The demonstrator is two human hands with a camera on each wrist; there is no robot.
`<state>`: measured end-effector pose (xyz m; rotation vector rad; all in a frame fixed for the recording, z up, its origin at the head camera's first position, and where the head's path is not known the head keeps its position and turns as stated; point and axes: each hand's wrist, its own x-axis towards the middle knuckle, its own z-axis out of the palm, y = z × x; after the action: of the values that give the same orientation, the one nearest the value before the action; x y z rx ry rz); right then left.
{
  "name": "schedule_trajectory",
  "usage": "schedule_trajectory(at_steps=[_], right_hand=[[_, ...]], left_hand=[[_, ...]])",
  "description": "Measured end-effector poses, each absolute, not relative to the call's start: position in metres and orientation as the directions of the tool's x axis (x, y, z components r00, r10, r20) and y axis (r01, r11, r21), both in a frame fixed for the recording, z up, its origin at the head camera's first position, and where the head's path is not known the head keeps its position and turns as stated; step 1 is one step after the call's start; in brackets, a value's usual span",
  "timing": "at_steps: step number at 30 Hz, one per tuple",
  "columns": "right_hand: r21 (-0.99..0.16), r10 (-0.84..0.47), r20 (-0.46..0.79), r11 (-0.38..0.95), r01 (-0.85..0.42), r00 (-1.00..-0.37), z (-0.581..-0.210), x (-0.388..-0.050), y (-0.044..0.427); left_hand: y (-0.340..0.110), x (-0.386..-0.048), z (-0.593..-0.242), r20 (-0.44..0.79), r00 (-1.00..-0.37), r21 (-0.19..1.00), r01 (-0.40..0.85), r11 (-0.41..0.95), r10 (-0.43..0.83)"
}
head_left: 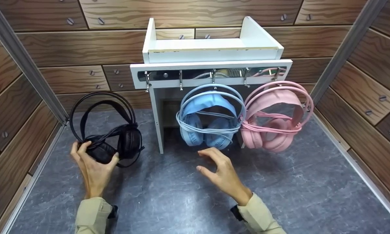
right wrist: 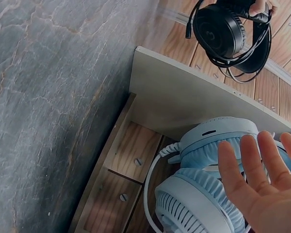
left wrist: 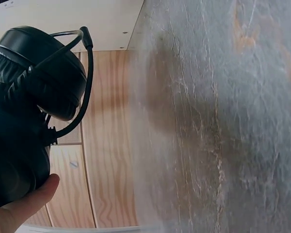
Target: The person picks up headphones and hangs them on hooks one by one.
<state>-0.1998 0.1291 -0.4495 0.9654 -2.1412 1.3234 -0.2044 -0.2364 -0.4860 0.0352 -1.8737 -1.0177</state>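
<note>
My left hand (head_left: 95, 170) grips a pair of black headphones (head_left: 130, 141) by an ear cup, left of the white rack. Their cable is wound about the headband and cups. In the left wrist view the black headphones (left wrist: 43, 68) show one cup and the microphone boom or cable end. My right hand (head_left: 222, 172) holds nothing; its fingers are relaxed just below the blue headphones (head_left: 211, 100), which hang from a hook. The right wrist view shows the right hand (right wrist: 271, 189) in front of the blue cups; whether it touches them I cannot tell.
Pink headphones (head_left: 276, 97) hang at the right end of the hook rail (head_left: 188, 83), beside the blue pair. Two hooks at its left hold nothing. The white rack (head_left: 211, 57) stands on a grey marbled surface (head_left: 169, 195), with wood-patterned walls (head_left: 94, 48) around.
</note>
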Motion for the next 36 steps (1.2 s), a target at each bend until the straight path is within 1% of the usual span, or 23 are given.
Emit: schedule_trajectory(at_steps=[11, 24, 30, 36], right_hand=[[-0.591, -0.340, 0.669, 0.297, -0.750, -0.661, -0.4481, -0.1995, 0.1296], [-0.597, -0.330, 0.666, 0.301, -0.743, -0.669, -0.4481, -0.1987, 0.1290], [-0.591, -0.335, 0.670, 0.299, -0.750, -0.662, -0.4492, -0.1987, 0.1283], [-0.597, -0.334, 0.670, 0.290, -0.748, -0.663, -0.4492, -0.1990, 0.1277]], left_hand=[[-0.2345, -0.2031, -0.4840, 0.778, -0.516, 0.600, 0.443, 0.666, -0.357], [-0.2338, -0.2010, -0.4844, 0.781, -0.520, 0.595, 0.453, 0.663, -0.345], [-0.2345, -0.1982, -0.4853, 0.783, -0.527, 0.591, 0.463, 0.661, -0.331], [-0.2345, -0.1967, -0.4834, 0.796, -0.518, 0.572, 0.478, 0.666, -0.313]])
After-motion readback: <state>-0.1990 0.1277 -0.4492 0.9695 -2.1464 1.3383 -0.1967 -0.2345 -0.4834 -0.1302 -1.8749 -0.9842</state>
